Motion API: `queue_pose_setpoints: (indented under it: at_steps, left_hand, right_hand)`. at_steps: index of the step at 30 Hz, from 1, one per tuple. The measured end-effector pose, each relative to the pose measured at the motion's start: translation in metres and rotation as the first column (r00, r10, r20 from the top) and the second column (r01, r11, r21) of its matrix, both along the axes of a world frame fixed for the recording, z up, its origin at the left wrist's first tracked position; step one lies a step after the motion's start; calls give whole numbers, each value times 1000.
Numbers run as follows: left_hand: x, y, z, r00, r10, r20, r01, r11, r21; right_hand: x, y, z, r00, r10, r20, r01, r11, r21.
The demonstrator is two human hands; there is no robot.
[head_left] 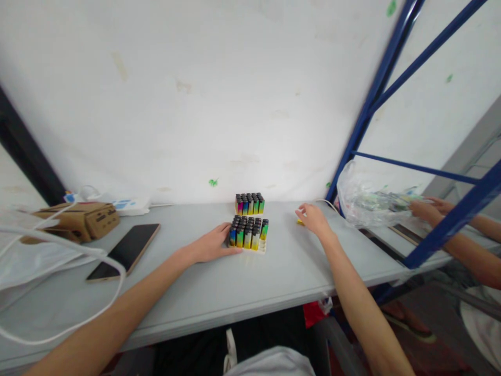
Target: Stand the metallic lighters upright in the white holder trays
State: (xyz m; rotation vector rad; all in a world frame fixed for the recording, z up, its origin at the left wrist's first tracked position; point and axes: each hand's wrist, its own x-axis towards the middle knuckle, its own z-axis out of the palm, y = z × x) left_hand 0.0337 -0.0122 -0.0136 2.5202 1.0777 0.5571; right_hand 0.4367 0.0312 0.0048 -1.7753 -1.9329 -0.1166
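A white tray (263, 249) holds several rows of colourful lighters (245, 237) with black tops, standing upright. Its right front corner shows bare slots, beside one green-and-yellow lighter (265, 230). My left hand (211, 244) grips the tray's left side, thumb along the front edge and fingers behind. To the right, my right hand (313, 218) is low over the table, its fingers curled around a lighter (300, 222); only a yellow end shows, the rest being hidden by the hand. Just behind the tray, near the wall, stands another block of lighters (249, 204).
On the left lie a phone (127, 250), a cardboard box (84, 222) and a white cable (113, 300). A blue metal frame (362, 122) rises at the right. Beyond it are a clear plastic bag (362, 201) and another person's hands (426, 211).
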Motion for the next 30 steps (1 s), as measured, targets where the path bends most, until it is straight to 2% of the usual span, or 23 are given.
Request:
queue_pose_setpoints:
  at_steps: [1,3,6,9,11,15,19,21,25,30]
  left_hand:
    - [0,0,0,1000,-1,2,1,1000,3]
    - [0,-1,0,1000,0,5,0,1000,5]
    - [0,-1,0,1000,10,3,-10,1000,3]
    - [0,-1,1,1000,3,12,-3,1000,0]
    - [1,-2,2,1000,0,14,0,1000,-6]
    - [2,-3,4,1000,15,4,-15,1000,-20]
    - [3,-5,5,1000,21,-7,-21,999,-24]
    - [2,-5,6,1000,18,-13,-18,999,-31]
    - [2,-4,5,1000,6,10,-6,1000,-21]
    - [1,-2,3,1000,0,19,0,1000,-8]
  right_hand:
    - [9,4,-5,996,-66,52,70,996,-59]
    - [19,8,-14,985,-100,141,126,974,-189]
    - [19,10,-20,988,-64,144,99,962,-254]
    - [5,8,-15,997,0,-74,-16,978,-210]
    - [-8,4,-10,960,94,-262,-138,978,-156]
    - [-38,-6,-1,808,273,-522,-320,947,1]
    - [-65,-15,3,552,332,-765,-456,888,56]
    - [-74,-18,2,463,345,-816,-510,857,73]
    - [-80,-20,-1,388,372,-843,-544,831,116]
    - [-82,-24,0,212,357,-910,-640,754,148]
